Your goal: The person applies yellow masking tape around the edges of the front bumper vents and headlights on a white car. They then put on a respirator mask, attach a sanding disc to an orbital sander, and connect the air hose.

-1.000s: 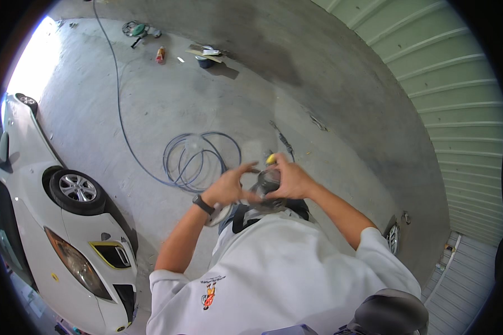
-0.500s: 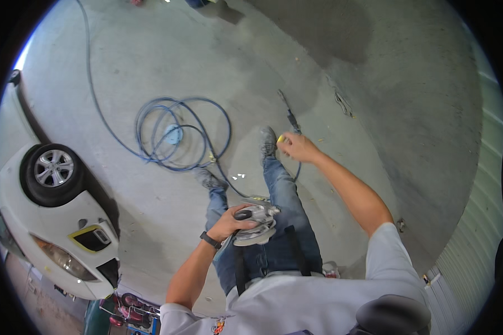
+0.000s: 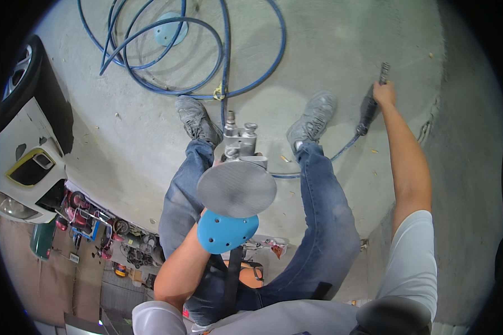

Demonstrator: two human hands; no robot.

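My left hand point(image 3: 203, 215) is closed round an air sander point(image 3: 240, 142) held in front of my lap, mostly hidden behind the tool. The sander's round grey pad point(image 3: 237, 188) faces me, and its metal body points away. A blue sanding disc point(image 3: 228, 233) with holes lies against that hand and wrist, just below the pad; how it is held is hidden. Out to the right, low over the floor, my right hand point(image 3: 384, 93) grips the black-sleeved end point(image 3: 368, 111) of the blue air hose. A ribbed metal piece point(image 3: 384, 71) sticks out past my fingers.
The blue air hose point(image 3: 282, 50) lies in loose coils ahead, with a second blue sanding disc point(image 3: 171, 29) among them. My shoes point(image 3: 313, 117) stand on the concrete floor. At left is a white car point(image 3: 25, 148); red machinery point(image 3: 81, 215) and other gear stand behind it.
My right hand has reached down and right and taken hold of the hose end from the floor. The sander has turned pad towards me, and I have bent lower.
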